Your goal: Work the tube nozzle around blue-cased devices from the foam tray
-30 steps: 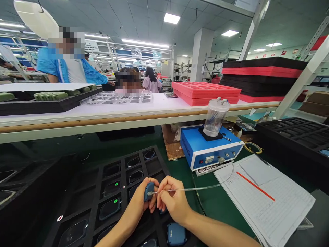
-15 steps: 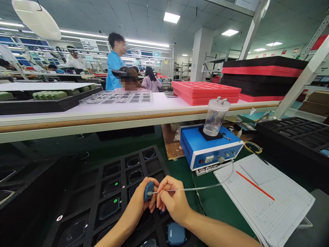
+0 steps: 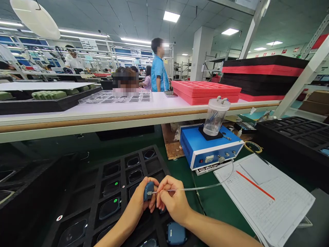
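My left hand (image 3: 140,200) is closed around a small dark blue device casing (image 3: 148,188), rounded like a smartwatch body. Pinched in the fingers of my right hand (image 3: 174,200) is a clear thin tube (image 3: 203,187), whose metal tip (image 3: 149,193) touches the casing's side. The tube runs right to a blue machine (image 3: 213,145) with a clear cylinder (image 3: 215,118) on top. Under my hands lies a black foam tray (image 3: 96,192) holding several dark glass-faced pieces. Another blue casing (image 3: 176,234) sits in the tray, below my right hand.
Right of the machine lie paper sheets (image 3: 277,212) with a red stick (image 3: 255,185). A black tray (image 3: 295,132) stands at the far right. Above runs a shelf (image 3: 123,115) with red foam trays (image 3: 205,92) and a clear tray (image 3: 118,97). Several people are beyond it.
Both hands, the casing and the tube tip stay in nearly the same place. In the background, a person in blue has walked to the right.
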Motion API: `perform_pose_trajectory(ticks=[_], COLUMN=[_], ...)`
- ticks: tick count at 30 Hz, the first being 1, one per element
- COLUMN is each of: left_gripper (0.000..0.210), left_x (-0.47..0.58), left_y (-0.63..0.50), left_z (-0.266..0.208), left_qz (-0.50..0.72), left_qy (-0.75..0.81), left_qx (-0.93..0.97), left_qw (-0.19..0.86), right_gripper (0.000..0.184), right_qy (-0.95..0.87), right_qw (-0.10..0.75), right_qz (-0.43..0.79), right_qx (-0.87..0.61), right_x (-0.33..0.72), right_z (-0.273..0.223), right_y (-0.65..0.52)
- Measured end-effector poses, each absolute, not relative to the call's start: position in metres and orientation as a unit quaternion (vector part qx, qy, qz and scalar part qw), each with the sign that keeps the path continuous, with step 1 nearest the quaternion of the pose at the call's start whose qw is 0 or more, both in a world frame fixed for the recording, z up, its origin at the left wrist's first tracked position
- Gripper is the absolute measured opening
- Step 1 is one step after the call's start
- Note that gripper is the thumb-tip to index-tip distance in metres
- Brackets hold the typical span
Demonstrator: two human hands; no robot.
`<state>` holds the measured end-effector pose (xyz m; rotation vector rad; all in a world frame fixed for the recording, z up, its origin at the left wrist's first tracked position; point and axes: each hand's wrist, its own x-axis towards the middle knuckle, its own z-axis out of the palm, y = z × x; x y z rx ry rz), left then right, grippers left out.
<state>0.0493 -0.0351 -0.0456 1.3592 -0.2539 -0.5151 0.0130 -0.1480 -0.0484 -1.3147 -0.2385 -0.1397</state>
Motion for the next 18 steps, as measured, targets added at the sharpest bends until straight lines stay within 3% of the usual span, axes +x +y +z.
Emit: perform_pose_trajectory(ticks=[18], left_gripper=[0.065], left_x=[0.0474], left_y=[-0.0358], left_z=[-0.0437], left_qz=[-0.234], left_qy=[-0.105], left_qx=[0.618], left_qw=[0.743], right_gripper=[0.013], right_qy=[-0.121], right_qw=[0.78], right_qz=[-0.072], right_qx=[-0.61], right_x=[0.0133], right_z=[-0.0482], right_y=[-0.1488])
